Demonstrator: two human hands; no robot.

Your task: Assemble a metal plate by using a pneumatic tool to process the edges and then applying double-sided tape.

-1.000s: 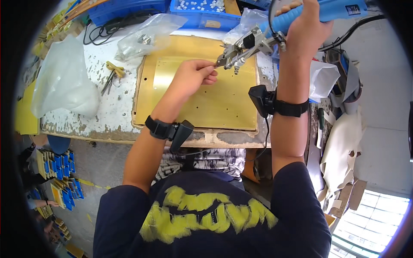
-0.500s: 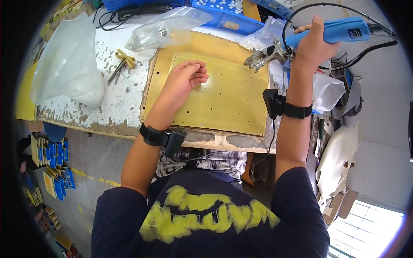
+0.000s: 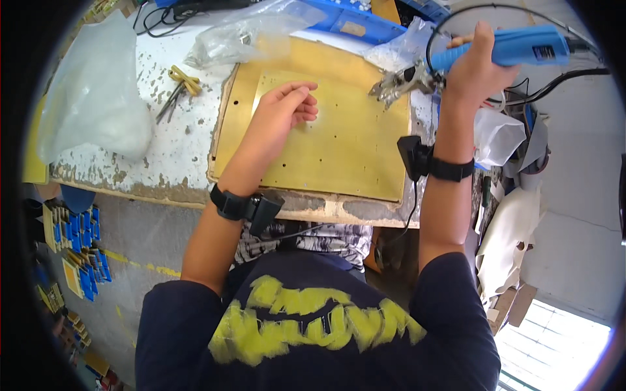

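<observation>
Your tool (image 3: 531, 45), blue-handled, bears a small dark label (image 3: 543, 52) too tiny to read; the blue bin (image 3: 326, 23) has a pale sticker (image 3: 353, 28), also illegible. Your right hand (image 3: 479, 70) grips the tool, raised, thumb up, its metal head pointing left by the far right corner of the yellow board (image 3: 349, 146). Your left hand (image 3: 287, 109) is over the board's left part, fingers loosely curled; whether it holds anything, I cannot tell.

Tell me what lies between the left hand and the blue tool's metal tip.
In the head view, part of the yellow panel lies between the left hand and the metal tip.
</observation>
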